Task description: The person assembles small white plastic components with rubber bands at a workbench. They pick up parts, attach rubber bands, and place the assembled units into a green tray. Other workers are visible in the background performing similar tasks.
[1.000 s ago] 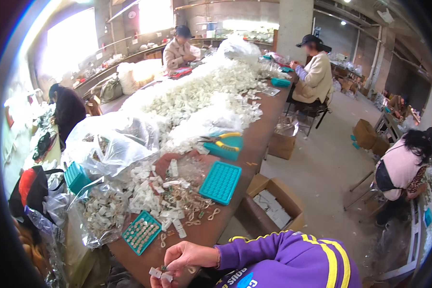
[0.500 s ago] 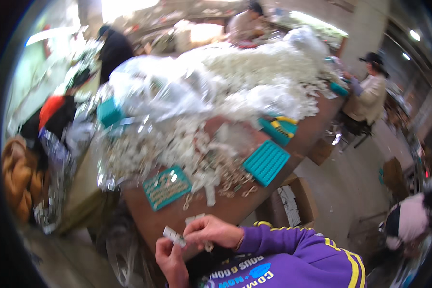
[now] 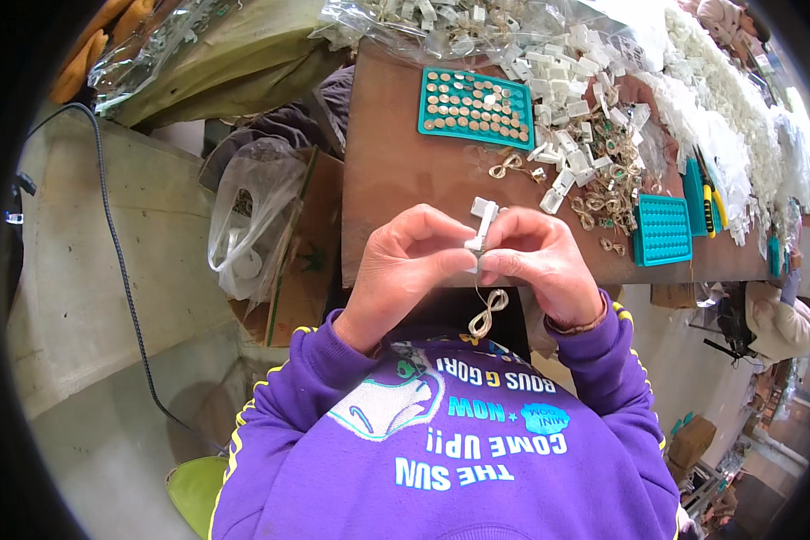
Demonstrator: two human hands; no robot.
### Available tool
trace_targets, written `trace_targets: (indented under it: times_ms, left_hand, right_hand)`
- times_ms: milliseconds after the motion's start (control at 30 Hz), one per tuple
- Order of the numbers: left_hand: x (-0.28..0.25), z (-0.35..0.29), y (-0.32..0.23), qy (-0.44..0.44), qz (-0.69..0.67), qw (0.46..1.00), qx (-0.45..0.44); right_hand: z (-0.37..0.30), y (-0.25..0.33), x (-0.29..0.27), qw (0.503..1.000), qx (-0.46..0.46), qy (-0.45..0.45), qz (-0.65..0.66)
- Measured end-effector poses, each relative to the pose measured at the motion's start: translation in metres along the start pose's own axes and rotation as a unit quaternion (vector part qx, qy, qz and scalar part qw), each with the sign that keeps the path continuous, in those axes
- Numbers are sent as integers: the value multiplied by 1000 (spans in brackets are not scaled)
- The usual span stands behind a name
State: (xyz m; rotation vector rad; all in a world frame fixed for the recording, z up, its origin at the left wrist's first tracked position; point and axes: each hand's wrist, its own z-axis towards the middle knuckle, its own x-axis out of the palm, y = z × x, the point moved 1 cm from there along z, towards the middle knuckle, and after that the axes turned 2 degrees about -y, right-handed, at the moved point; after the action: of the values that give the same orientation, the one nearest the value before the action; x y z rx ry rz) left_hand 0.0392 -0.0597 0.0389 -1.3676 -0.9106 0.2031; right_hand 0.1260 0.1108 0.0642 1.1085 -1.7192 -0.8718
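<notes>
My left hand (image 3: 412,270) and my right hand (image 3: 542,268) meet in front of my chest at the table's near edge. Between their thumbs and fingertips they pinch a small white plastic housing (image 3: 484,224), held upright. A coiled bundle of thin pale wire (image 3: 486,313) hangs below it from a short lead. The fingertips cover the lower part of the housing, so how the lead joins it is hidden. Just beyond my hands, a loose pale wire coil (image 3: 506,167) lies on the brown table (image 3: 389,153).
A teal tray (image 3: 423,126) of round silvery discs lies farther back. White housings (image 3: 562,108) and wire coils are heaped beside it. To the right are another teal tray (image 3: 664,229) and yellow-black pliers (image 3: 709,193). A cardboard box (image 3: 301,256) with a plastic bag stands left.
My view has swung down and turned, so my hands and chest now appear centrally. Both hands still pinch the small white housing; the wire coil below it shows more plainly.
</notes>
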Motion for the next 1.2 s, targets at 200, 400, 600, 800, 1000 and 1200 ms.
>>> trace_targets:
  times_ms: [200,400,600,800,1000,1200]
  left_hand:
    - [11,3,3,63,-134,989,-22]
    - [15,0,8,-99,-51,991,69]
    - [17,-5,10,-155,54,976,146]
    - [16,-6,12,-172,170,945,221]
    - [10,-3,11,-148,240,921,270]
    - [10,-3,10,-140,85,973,165]
  right_hand:
    - [11,-15,-3,985,43,87,144]
    - [4,-13,14,992,-63,-59,92]
    - [-13,-3,21,905,-262,-148,-301]
    - [-15,-9,24,920,-225,-144,-286]
    - [-10,-10,29,873,-300,-184,-337]
    - [-8,-13,31,915,-241,-184,-267]
